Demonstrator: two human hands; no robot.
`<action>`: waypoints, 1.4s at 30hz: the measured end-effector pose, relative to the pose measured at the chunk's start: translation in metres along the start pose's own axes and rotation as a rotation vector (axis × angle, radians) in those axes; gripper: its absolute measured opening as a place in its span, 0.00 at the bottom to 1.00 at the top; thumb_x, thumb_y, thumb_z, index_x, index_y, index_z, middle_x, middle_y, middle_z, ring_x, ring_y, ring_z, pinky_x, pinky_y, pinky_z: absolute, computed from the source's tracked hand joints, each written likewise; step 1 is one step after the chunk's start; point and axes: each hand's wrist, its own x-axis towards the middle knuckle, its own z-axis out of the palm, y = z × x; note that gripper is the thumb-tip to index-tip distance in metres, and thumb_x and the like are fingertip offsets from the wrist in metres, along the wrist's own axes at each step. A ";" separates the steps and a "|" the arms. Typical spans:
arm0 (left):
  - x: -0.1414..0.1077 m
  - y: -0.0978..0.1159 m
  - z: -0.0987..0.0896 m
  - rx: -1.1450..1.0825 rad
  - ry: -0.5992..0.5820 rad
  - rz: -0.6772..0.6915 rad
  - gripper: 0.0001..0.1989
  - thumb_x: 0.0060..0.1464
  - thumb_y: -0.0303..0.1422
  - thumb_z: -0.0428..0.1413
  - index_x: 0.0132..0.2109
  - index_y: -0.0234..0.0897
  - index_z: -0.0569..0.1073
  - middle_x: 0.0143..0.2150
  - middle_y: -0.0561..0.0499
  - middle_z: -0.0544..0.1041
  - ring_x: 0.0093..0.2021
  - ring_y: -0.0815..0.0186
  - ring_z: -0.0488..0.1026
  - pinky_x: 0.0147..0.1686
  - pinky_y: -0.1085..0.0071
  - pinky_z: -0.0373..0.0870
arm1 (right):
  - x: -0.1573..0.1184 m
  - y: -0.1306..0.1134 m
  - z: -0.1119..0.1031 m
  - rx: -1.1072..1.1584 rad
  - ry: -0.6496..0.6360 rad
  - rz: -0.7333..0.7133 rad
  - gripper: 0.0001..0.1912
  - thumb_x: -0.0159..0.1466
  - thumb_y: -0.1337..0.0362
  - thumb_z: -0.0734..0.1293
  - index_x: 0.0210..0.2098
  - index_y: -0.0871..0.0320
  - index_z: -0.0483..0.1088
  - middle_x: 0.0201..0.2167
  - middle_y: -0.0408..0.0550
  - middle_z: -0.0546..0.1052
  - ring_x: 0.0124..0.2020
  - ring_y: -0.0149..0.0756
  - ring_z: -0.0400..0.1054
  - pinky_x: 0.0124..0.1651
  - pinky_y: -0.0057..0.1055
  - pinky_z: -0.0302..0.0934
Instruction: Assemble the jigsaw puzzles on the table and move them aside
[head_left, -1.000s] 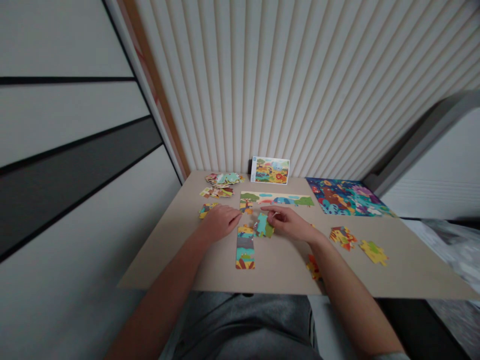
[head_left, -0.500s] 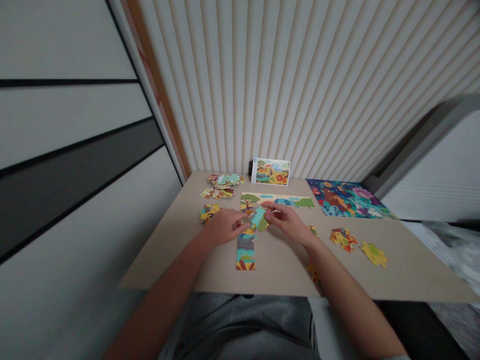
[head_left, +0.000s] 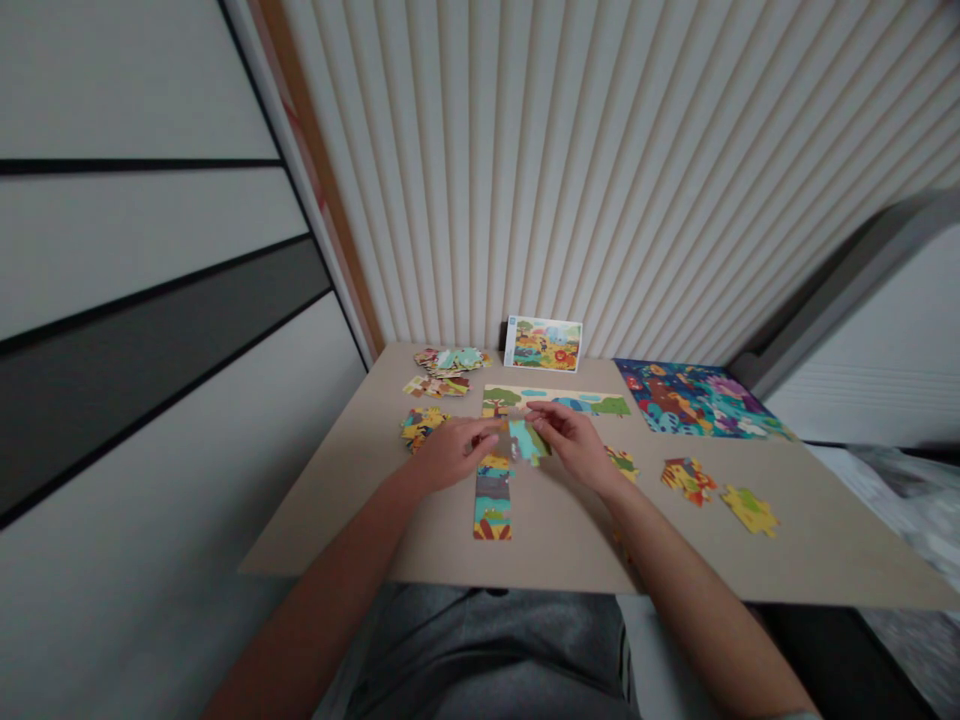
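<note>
My right hand (head_left: 571,440) pinches a teal and green jigsaw piece (head_left: 528,440) between thumb and fingers, holding it tilted over the joined part of the puzzle. To the left of that piece is my left hand (head_left: 454,452), its fingers bent and a little apart, with nothing visible in them. Below the hands runs a joined strip of puzzle (head_left: 493,500) down the left side. Along the top lies a joined row (head_left: 600,402) with trees and sky, partly covered by my right fingers.
Stacks of loose pieces (head_left: 454,360) lie at the back left, with another pile (head_left: 420,425) nearer. A picture card (head_left: 545,344) stands by the pleated curtain. On the right are a dark blue finished puzzle (head_left: 694,395), an orange group (head_left: 688,480) and a yellow piece (head_left: 750,510).
My right hand has turned the teal and green piece and shifted it slightly right. A gap has opened between it and my left fingers.
</note>
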 end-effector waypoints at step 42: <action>-0.004 -0.008 -0.009 0.206 -0.252 0.235 0.16 0.59 0.49 0.60 0.45 0.42 0.79 0.43 0.49 0.80 0.47 0.58 0.74 0.50 0.62 0.63 | 0.007 0.003 -0.014 -0.240 0.386 -0.024 0.20 0.65 0.53 0.67 0.51 0.60 0.74 0.31 0.46 0.75 0.31 0.36 0.69 0.35 0.33 0.62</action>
